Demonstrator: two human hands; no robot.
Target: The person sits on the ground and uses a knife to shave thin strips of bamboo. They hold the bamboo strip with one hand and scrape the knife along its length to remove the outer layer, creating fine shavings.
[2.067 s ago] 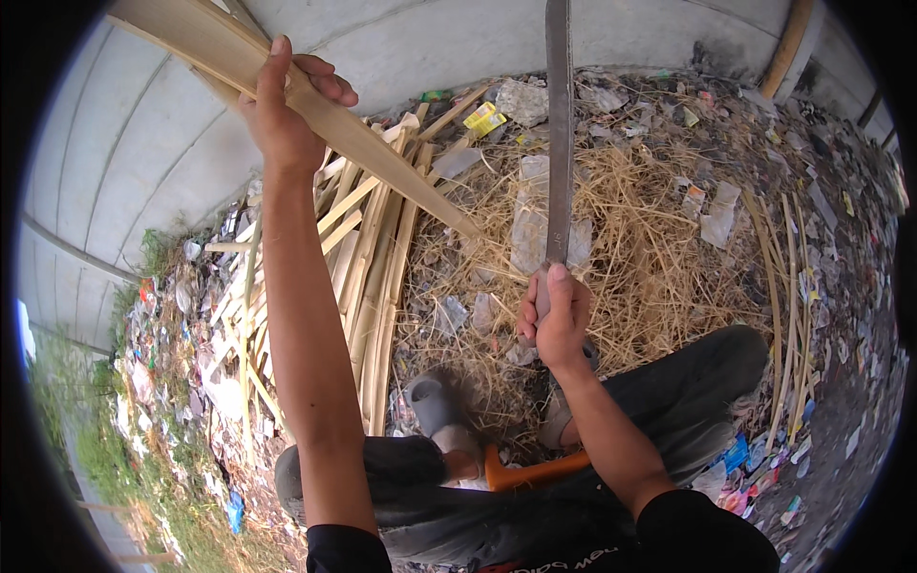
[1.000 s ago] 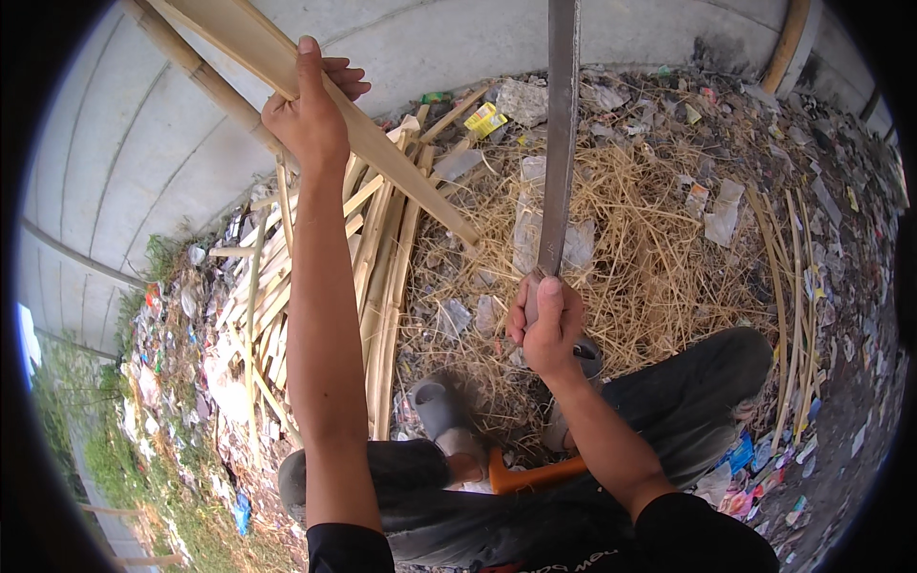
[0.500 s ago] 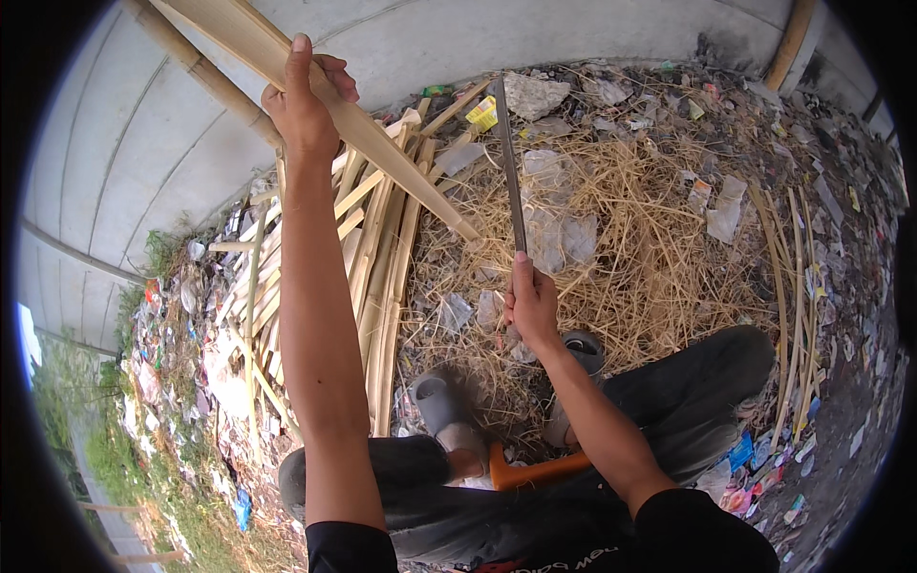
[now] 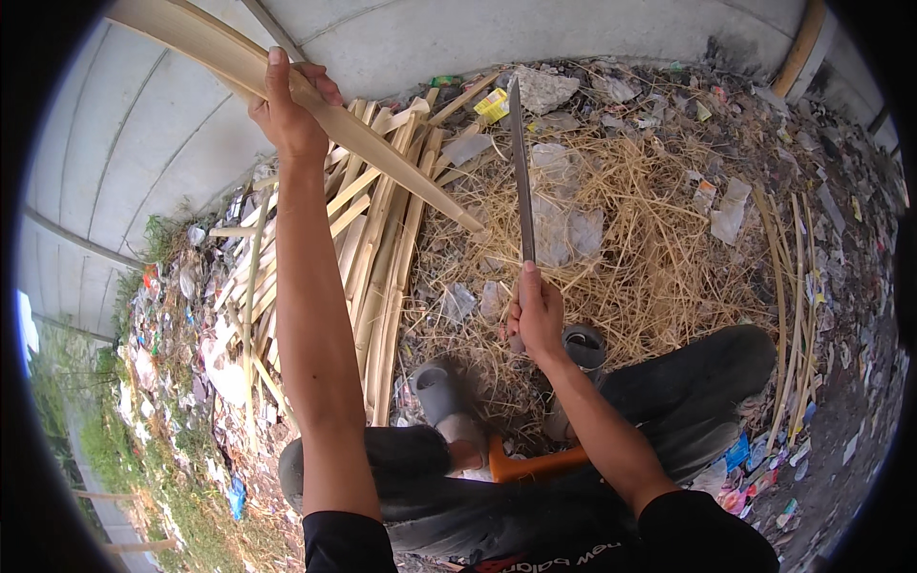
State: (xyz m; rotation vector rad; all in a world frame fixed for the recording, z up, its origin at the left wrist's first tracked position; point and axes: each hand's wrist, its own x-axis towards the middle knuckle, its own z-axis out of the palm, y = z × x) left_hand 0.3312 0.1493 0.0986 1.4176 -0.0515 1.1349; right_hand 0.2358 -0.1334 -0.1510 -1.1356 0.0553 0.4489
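Note:
My left hand (image 4: 291, 107) is raised at the upper left, its fingers closed around a long pale strip of split bamboo (image 4: 387, 153). The strip slants from the upper left down to a narrow end over the straw. In my right hand (image 4: 537, 310) is a long, narrow-bladed knife (image 4: 522, 172), gripped by its handle, most of which the fingers cover. Its blade points away from me, just right of the strip's lower end and apart from it. A pile of split bamboo strips (image 4: 387, 272) lies on the ground below and right of my left hand.
Dry straw-like shavings (image 4: 659, 220) cover the ground ahead, with scraps of plastic among them. A grey wall (image 4: 535, 33) closes off the far side. A stone (image 4: 544, 91) lies near its foot. Thin bamboo strips (image 4: 798, 315) lie at right. An orange seat edge (image 4: 535, 466) shows between my legs.
The view has shifted slightly. My left hand and the bamboo strip have moved a little left. The pole seen left of the strip before no longer shows there. Both grips are unchanged.

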